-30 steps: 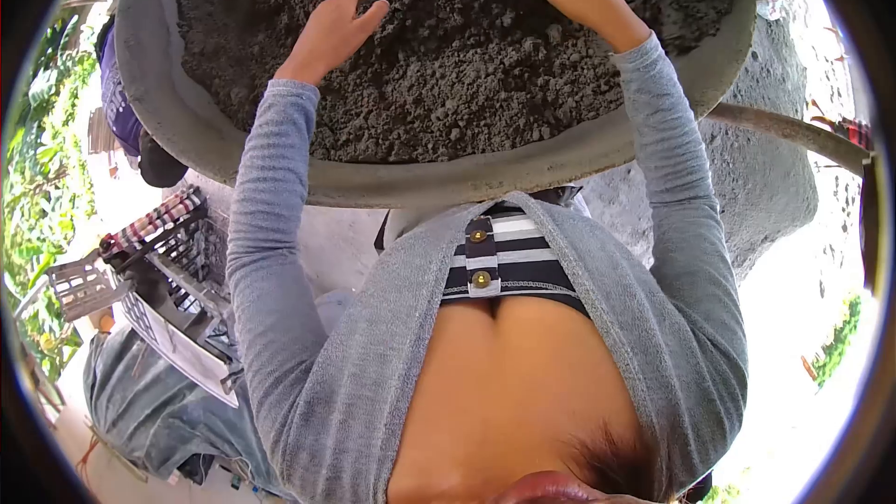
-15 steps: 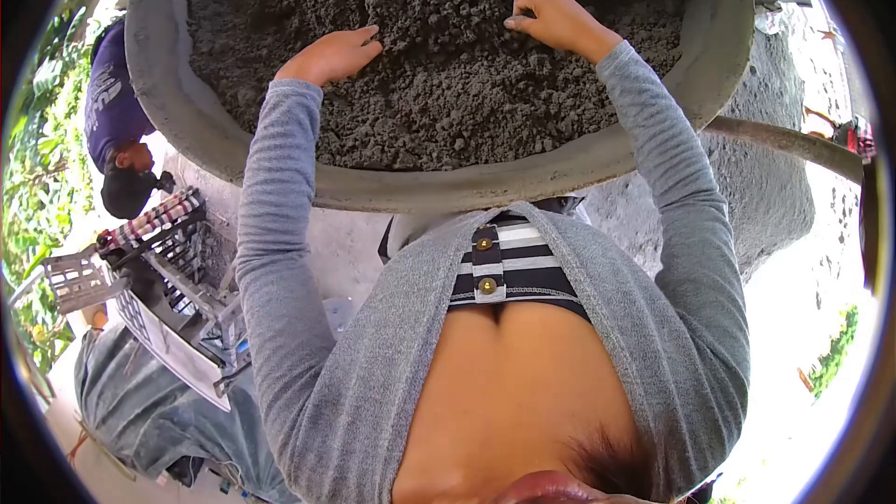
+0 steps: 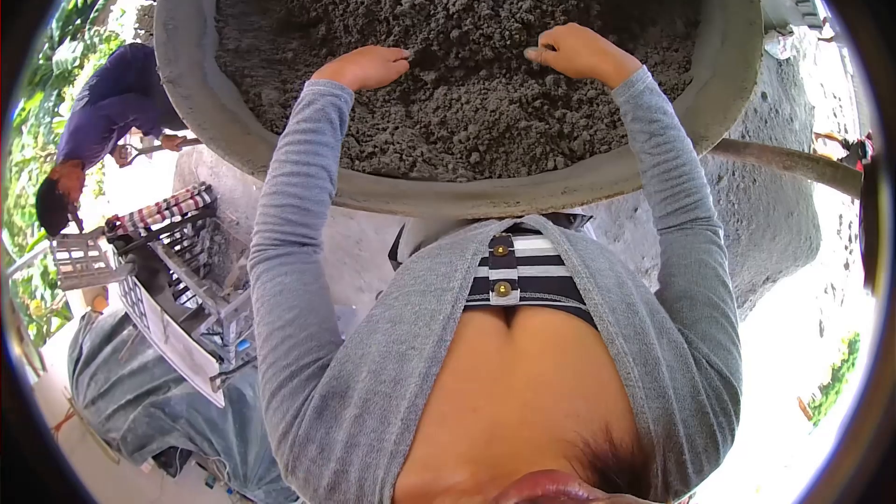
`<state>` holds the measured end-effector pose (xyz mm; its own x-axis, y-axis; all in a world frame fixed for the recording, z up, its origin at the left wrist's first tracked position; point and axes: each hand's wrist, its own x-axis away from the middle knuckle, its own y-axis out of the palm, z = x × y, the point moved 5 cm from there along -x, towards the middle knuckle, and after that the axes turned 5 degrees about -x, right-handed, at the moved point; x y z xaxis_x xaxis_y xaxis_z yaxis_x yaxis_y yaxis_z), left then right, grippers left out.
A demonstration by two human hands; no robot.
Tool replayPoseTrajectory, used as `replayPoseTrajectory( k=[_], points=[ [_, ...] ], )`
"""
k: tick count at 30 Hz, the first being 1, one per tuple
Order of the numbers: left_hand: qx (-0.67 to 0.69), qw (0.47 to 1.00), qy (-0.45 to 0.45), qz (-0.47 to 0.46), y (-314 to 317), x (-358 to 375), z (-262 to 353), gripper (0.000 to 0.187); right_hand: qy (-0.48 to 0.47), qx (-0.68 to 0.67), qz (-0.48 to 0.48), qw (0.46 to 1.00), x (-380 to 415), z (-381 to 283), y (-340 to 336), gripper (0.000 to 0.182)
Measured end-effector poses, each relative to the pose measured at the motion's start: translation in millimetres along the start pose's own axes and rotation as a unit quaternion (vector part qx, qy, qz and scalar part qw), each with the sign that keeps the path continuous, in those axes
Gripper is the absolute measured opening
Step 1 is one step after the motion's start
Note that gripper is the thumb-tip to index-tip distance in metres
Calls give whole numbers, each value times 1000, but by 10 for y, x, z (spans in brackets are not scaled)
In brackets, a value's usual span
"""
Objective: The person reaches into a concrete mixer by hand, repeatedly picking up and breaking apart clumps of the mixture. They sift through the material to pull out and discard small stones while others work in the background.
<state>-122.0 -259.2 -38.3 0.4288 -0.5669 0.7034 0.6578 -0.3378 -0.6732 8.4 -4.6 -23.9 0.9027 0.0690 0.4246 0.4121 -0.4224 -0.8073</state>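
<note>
Crumbly, damp grey soil-like material (image 3: 485, 126) fills a wide round basin (image 3: 448, 198) in front of me. Over the left part of the heap is my left hand (image 3: 366, 67), its fingers together and bent, grey at the tips. Opposite it, my right hand (image 3: 583, 52) is closed, fingers curled in against the thumb, its fingertips coated with the grey material. A gap of loose crumbs lies between the hands. Whether either hand grips a bit of the material is hidden.
A person in a dark shirt (image 3: 112, 107) bends at the left, holding a handle (image 3: 168, 147). Nearby are a slatted chair-like frame (image 3: 187, 271) and a grey-green sheet (image 3: 159, 392). A wooden pole (image 3: 789, 159) and a big grey mound (image 3: 765, 215) are right of the basin.
Both hands appear a little lower and further right, as does the basin in view. The person at the left has shifted, and a handle now shows in their hands.
</note>
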Motion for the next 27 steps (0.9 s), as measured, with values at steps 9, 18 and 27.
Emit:
replayPoseTrajectory(
  k=[9,18,27],
  points=[
    [-11,1000,10,12,33,-45,-45,49,52,-45,-56,996,127,18,48,45],
    [205,952,181,142,-273,-6,19,47,22,-32,-14,999,246,-81,-79,44],
    [724,346,596,-9,-1445,2132,120,52,20,-50,23,998,173,145,-18,43]
  ],
)
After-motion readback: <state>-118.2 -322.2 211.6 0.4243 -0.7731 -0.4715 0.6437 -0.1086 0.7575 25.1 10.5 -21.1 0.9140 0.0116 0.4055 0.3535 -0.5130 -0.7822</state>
